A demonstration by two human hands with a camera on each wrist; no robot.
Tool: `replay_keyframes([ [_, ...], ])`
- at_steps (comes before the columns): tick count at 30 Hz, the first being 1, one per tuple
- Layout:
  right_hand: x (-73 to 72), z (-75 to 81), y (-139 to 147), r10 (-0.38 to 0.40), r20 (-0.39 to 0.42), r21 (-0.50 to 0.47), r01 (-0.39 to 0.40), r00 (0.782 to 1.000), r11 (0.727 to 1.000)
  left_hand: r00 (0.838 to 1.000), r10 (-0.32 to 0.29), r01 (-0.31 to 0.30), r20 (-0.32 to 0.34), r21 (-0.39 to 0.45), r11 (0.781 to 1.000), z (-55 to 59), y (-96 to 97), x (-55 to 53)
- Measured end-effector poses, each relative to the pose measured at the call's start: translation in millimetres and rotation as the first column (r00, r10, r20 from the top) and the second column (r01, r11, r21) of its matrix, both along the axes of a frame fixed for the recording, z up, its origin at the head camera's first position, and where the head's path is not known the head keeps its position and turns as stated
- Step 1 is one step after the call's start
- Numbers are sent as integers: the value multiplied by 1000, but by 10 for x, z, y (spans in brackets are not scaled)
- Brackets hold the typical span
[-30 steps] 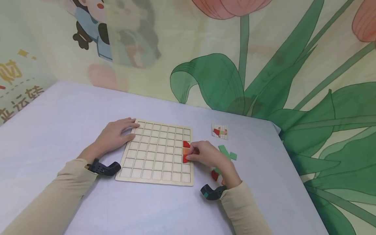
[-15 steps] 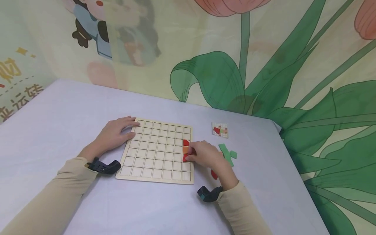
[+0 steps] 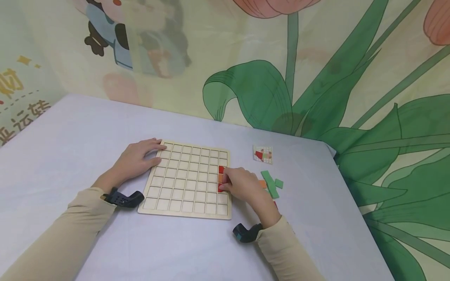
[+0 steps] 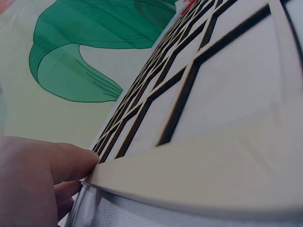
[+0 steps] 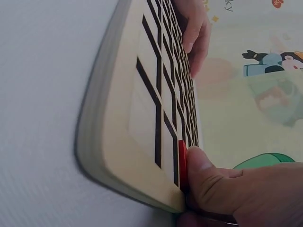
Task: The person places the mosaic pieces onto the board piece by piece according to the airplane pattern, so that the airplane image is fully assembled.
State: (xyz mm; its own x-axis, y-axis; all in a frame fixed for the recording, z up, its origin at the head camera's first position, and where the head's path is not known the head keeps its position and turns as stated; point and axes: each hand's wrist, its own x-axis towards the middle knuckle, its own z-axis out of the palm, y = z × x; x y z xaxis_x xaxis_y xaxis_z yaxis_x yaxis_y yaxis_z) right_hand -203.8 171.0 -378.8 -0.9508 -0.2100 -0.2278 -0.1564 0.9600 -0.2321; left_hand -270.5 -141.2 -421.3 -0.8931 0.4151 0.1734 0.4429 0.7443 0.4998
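My left hand (image 3: pixel 137 157) rests on the left edge of a wooden grid board (image 3: pixel 186 215), its fingers loosely extended. In the left wrist view its fingertip touches the board's corner. At the board's right column, my right hand (image 3: pixel 242 184) has curled fingers and holds a small red piece (image 3: pixel 220 188) by the thumb. The right wrist view shows that thumb against the red piece (image 5: pixel 182 163), which sits in a cell; the other fingertips are mostly hidden. Above it lie an orange piece (image 3: pixel 220 178) and another red piece (image 3: pixel 221 169), both partly covered by the fingers.
Right of the board lie a long green strip (image 3: pixel 270 184), a green square (image 3: pixel 279 183) and an orange piece (image 3: pixel 262 184). A red piece (image 3: pixel 275 205) peeks out beside the right wrist. A picture card (image 3: pixel 263 155) lies farther back on the white-covered table (image 3: pixel 168 249).
My right hand stays at the same cells while its wrist and forearm swing slightly left. An orange piece beside the green strip has come into sight. My left hand keeps its place.
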Motion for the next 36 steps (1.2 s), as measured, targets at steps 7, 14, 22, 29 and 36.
replay_keyframes([
  [7,26,38,-25,37,13,41,-37,999,998,1000,-5,5,0,3,1000,6,0,-5],
  [14,61,102,-31,75,16,44,-75,997,996,1000,-7,7,-8,12,1000,0,-3,-8],
  [22,51,94,-39,100,-43,38,-99,994,994,1000,-4,4,-4,6,1000,6,8,-3],
  [29,34,77,-21,98,-70,3,-98,993,995,1000,-4,4,11,5,1000,17,-8,-13],
  [36,-14,158,167,102,55,-108,-96,993,990,1000,-12,12,4,15,1000,-9,-15,-26],
])
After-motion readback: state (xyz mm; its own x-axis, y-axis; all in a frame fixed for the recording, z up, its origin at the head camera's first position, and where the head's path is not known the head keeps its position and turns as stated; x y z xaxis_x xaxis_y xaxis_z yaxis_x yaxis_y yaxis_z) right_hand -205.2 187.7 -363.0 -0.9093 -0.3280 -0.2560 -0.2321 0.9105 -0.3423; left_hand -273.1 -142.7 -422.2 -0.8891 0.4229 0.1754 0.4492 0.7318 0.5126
